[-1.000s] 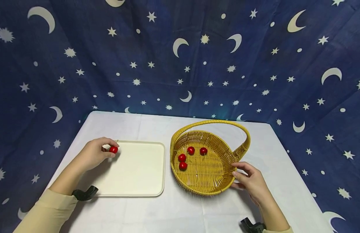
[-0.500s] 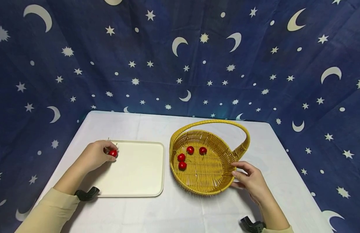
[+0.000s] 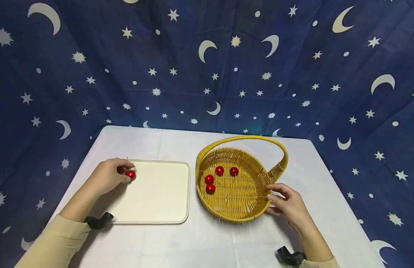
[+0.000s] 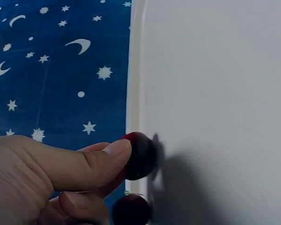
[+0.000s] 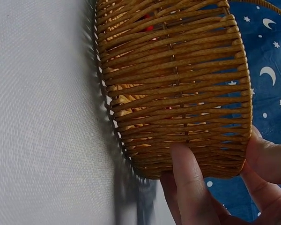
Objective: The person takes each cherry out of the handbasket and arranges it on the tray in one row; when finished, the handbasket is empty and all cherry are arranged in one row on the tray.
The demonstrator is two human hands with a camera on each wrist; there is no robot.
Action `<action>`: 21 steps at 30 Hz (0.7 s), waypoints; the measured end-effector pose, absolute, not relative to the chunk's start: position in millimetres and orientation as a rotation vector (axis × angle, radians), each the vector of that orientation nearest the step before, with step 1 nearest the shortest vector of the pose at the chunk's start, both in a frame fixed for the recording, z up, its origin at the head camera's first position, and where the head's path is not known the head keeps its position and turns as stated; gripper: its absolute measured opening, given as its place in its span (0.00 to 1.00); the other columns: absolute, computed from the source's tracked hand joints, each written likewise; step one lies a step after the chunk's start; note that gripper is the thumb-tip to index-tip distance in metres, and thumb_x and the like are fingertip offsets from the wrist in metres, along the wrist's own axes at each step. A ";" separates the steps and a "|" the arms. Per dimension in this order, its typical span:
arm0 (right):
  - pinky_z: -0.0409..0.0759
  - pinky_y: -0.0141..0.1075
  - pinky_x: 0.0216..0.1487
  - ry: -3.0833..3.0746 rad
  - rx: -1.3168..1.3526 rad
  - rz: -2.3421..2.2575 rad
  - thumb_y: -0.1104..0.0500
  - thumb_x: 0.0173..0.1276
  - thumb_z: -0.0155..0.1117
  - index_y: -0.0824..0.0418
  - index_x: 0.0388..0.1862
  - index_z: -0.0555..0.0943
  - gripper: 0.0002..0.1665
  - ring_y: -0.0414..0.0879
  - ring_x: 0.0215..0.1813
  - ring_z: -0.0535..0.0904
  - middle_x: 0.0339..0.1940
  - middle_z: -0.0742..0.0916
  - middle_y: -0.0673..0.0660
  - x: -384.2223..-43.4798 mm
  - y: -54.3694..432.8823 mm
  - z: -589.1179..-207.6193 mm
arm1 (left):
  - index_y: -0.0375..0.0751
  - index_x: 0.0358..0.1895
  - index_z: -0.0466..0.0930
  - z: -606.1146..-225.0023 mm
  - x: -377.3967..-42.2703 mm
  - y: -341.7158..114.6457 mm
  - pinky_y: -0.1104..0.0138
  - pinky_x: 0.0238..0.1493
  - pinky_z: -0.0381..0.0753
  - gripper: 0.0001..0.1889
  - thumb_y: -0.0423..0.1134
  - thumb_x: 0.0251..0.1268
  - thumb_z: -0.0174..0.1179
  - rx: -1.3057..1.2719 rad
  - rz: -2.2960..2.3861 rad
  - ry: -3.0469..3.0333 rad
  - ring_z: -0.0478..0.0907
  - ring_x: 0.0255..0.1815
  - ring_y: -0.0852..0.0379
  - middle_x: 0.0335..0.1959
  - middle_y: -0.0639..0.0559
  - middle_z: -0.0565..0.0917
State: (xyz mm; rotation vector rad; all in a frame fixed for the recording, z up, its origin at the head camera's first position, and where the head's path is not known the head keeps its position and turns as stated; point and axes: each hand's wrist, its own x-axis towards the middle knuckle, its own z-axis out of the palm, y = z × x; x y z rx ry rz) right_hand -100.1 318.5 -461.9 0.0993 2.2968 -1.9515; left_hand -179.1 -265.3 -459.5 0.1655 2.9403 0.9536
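The cherries (image 3: 210,188) are glossy red; the basket (image 3: 240,193) shows a golden-yellow weave. The tray (image 3: 156,193) is plain cream, the table surface (image 3: 207,242) white. The dark-blue backdrop (image 3: 187,63) has a pale crescent, star and dot pattern. Sleeves (image 3: 56,238) are plain beige; wrist devices (image 3: 99,221), black.

The left sleeve (image 3: 49,245) is of plain pale beige-yellow cloth; the right sleeve (image 3: 320,264) matches in colour, only its end being visible. Left hand (image 3: 109,176) and right hand (image 3: 292,208) are bare. Each wrist bears a curved black fitting (image 3: 99,221).
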 end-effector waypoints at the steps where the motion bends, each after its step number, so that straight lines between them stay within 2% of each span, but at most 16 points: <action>1: 0.93 0.45 0.42 2.300 0.101 -1.950 0.67 0.76 0.69 0.77 0.67 0.76 0.25 0.43 0.46 0.90 0.57 0.84 0.48 -100.0 318.4 -461.9 | 0.42 0.53 0.91 -460.5 -179.6 -265.4 0.55 0.48 0.77 0.19 0.33 0.57 0.79 0.170 0.950 2.946 0.83 0.47 0.45 0.45 0.42 0.90; 8: 0.93 0.46 0.43 2.314 0.111 -1.932 0.66 0.77 0.68 0.77 0.67 0.76 0.25 0.43 0.49 0.89 0.58 0.83 0.49 -100.6 317.3 -461.1 | 0.42 0.55 0.90 -466.4 -179.8 -266.7 0.42 0.56 0.79 0.19 0.34 0.59 0.78 0.150 0.947 2.984 0.84 0.54 0.36 0.51 0.36 0.90; 10: 0.93 0.46 0.43 2.316 0.113 -1.929 0.66 0.77 0.69 0.76 0.67 0.76 0.25 0.43 0.49 0.89 0.58 0.83 0.50 -101.2 317.1 -461.1 | 0.41 0.57 0.90 -463.1 -178.9 -266.5 0.41 0.57 0.80 0.20 0.34 0.60 0.77 0.141 0.946 2.994 0.84 0.57 0.33 0.56 0.35 0.89; 12: 0.93 0.46 0.43 2.314 0.112 -1.930 0.66 0.77 0.68 0.77 0.67 0.76 0.25 0.43 0.48 0.89 0.58 0.83 0.50 -101.4 317.1 -461.2 | 0.41 0.59 0.89 -456.4 -176.8 -266.3 0.45 0.55 0.80 0.21 0.34 0.61 0.75 0.131 0.938 3.013 0.84 0.59 0.33 0.60 0.35 0.88; 15: 0.93 0.46 0.43 2.309 0.114 -1.934 0.67 0.76 0.69 0.77 0.67 0.76 0.25 0.44 0.47 0.90 0.57 0.83 0.50 -101.5 317.4 -461.5 | 0.43 0.59 0.89 -441.5 -173.1 -264.3 0.54 0.44 0.80 0.20 0.33 0.63 0.74 0.115 0.954 3.033 0.84 0.47 0.38 0.61 0.37 0.88; 18: 0.93 0.45 0.43 2.306 0.119 -1.936 0.67 0.76 0.69 0.77 0.67 0.76 0.25 0.44 0.47 0.90 0.57 0.83 0.49 -101.3 317.8 -461.5 | 0.45 0.59 0.89 -424.4 -167.7 -259.5 0.61 0.33 0.76 0.20 0.34 0.63 0.74 0.103 0.987 3.047 0.79 0.34 0.48 0.56 0.40 0.89; 21: 0.93 0.45 0.43 2.305 0.120 -1.936 0.66 0.76 0.69 0.76 0.67 0.76 0.25 0.44 0.46 0.90 0.57 0.83 0.49 -101.1 318.2 -461.4 | 0.47 0.58 0.90 -409.6 -160.7 -249.6 0.64 0.28 0.75 0.19 0.34 0.63 0.76 0.123 1.035 3.054 0.76 0.29 0.54 0.51 0.43 0.90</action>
